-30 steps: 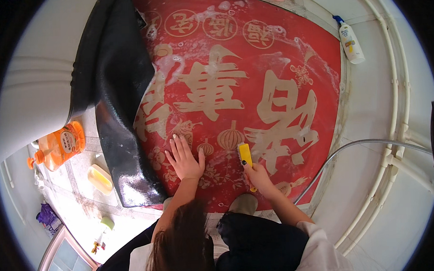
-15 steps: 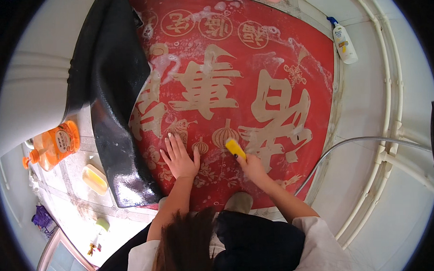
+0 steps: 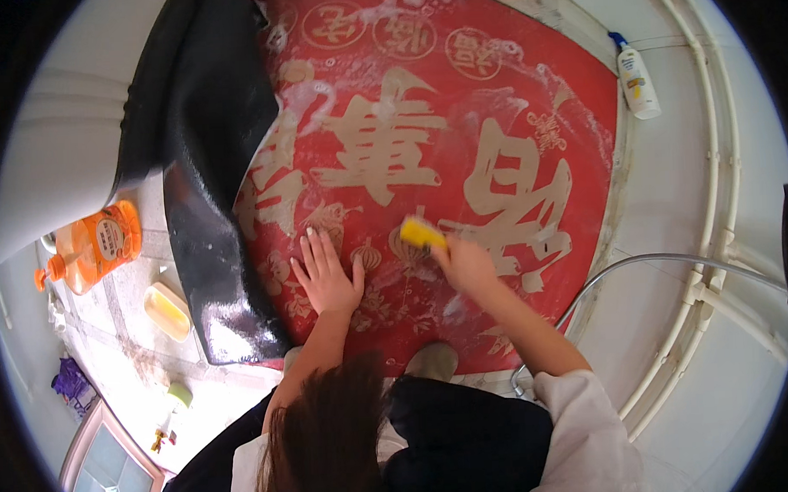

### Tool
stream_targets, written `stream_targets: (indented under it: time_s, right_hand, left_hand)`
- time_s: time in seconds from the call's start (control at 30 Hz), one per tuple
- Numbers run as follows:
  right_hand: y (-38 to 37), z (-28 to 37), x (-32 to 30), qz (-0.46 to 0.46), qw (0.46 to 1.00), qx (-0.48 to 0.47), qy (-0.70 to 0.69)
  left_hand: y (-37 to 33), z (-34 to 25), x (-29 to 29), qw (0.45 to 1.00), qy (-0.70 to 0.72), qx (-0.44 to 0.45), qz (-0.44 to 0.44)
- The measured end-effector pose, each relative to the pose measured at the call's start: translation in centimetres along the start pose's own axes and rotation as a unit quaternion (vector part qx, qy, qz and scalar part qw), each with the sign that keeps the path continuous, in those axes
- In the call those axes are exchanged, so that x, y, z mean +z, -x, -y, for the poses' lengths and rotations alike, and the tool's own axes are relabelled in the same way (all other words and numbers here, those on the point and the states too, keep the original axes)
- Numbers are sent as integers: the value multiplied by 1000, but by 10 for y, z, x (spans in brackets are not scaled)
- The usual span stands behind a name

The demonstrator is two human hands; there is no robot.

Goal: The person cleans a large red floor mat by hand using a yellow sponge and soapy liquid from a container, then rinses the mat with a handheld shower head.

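A red mat [image 3: 458, 96] with large beige characters and lantern patterns lies wet and soapy under both hands. My left hand [image 3: 329, 279] presses flat on it, fingers spread, beside a small lantern pattern. In my right hand [image 3: 464, 265] is a yellow scrub brush [image 3: 422, 234], held against the mat over a larger lantern pattern; its bristles are hidden. The mat's left side is folded over, showing its shiny black underside [image 3: 210, 209]. White suds [image 3: 319, 97] streak the far part.
At left stand an orange detergent jug [image 3: 99, 243] and a soap dish [image 3: 167, 311] on the tiles. A white spray bottle [image 3: 636, 80] lies at the far right. A grey hose [image 3: 646, 257] curves in beside wall pipes [image 3: 708, 166]. My shoe [image 3: 432, 361] rests on the mat's near edge.
My right hand and the brush have moved forward, from just below the larger lantern pattern to over it. My left hand stays in place on the mat. The whole view has shifted slightly.
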State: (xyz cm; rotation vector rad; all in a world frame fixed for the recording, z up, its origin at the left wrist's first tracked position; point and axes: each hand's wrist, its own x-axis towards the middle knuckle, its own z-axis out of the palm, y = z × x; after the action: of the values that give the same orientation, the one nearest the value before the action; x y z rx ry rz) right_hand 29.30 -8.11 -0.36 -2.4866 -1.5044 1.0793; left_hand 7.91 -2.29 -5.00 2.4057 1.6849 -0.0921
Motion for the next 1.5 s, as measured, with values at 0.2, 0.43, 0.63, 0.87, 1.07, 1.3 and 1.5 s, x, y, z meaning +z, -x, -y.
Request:
stream_targets:
  time_s: [0.2, 0.43, 0.63, 0.87, 1.07, 1.3, 1.5]
  right_hand:
    - [102, -1, 49, 95, 994, -21, 53]
    - [-5, -3, -8, -96, 977, -106, 160]
    - [2, 11, 5, -62, 997, -21, 48]
    - [-6, 8, -6, 10, 990, -46, 137]
    - [-73, 18, -49, -66, 994, 92, -2]
    - [-47, 25, -34, 33, 997, 33, 62]
    - [-93, -10, -70, -124, 983, 117, 62]
  left_hand:
    - [-2, -7, -6, 1000, -12, 9, 11]
    - [-8, -7, -7, 1000, -11, 8, -11]
    - [-4, -9, -5, 1000, -12, 8, 9]
    - [-6, -8, -7, 1000, -10, 6, 7]
    - [-4, -7, -4, 1000, -7, 11, -3]
    - [-4, -9, -2, 1000, -15, 7, 10]
    - [-6, -10, -6, 1000, -22, 6, 8]
